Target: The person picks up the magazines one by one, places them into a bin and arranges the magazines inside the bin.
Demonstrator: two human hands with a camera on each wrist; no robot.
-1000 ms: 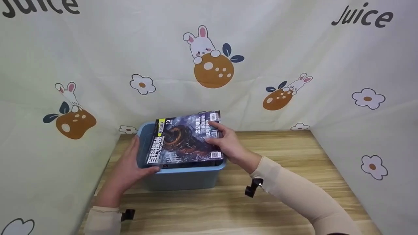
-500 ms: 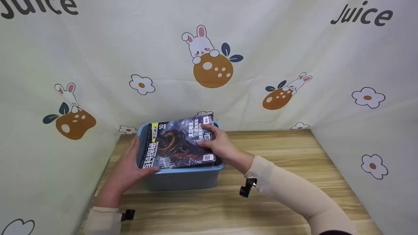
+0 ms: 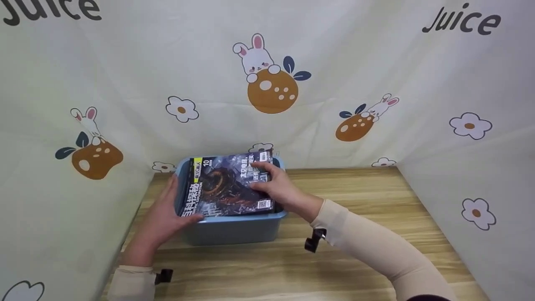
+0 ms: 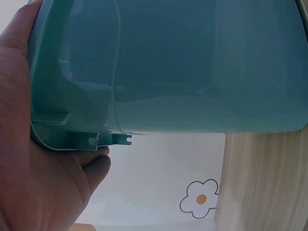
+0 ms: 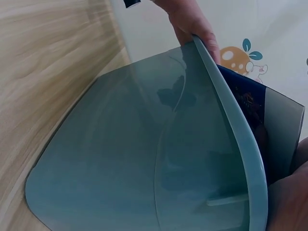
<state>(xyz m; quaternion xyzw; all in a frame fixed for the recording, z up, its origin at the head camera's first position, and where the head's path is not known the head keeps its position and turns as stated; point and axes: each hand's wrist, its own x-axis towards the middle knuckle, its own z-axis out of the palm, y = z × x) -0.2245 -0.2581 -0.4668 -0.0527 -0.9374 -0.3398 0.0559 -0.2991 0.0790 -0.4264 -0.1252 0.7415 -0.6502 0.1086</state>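
A blue-grey plastic bin (image 3: 234,232) stands on the wooden table. In its mouth lies a magazine (image 3: 225,184) with a dark machine on the cover, close to rim level. My left hand (image 3: 163,215) grips the bin's left front corner, thumb over the front rim; in the left wrist view the palm lies along the bin's edge. My right hand (image 3: 286,190) holds the magazine by its right side, thumb and forefinger on the cover, the other fingers hidden below. The right wrist view shows the magazine's edge (image 5: 284,130) sticking up past the rim.
A pale cloth (image 3: 418,83) printed with rabbits, oranges and flowers hangs around the table on the back and both sides. Wood-grain tabletop (image 3: 355,196) extends to the right of the bin and in front. A small black clip (image 3: 165,276) sits at the left wrist.
My right hand has brought the magazine left and down, from tilted above the bin to lying within its mouth. The left hand and the bin have stayed in place.
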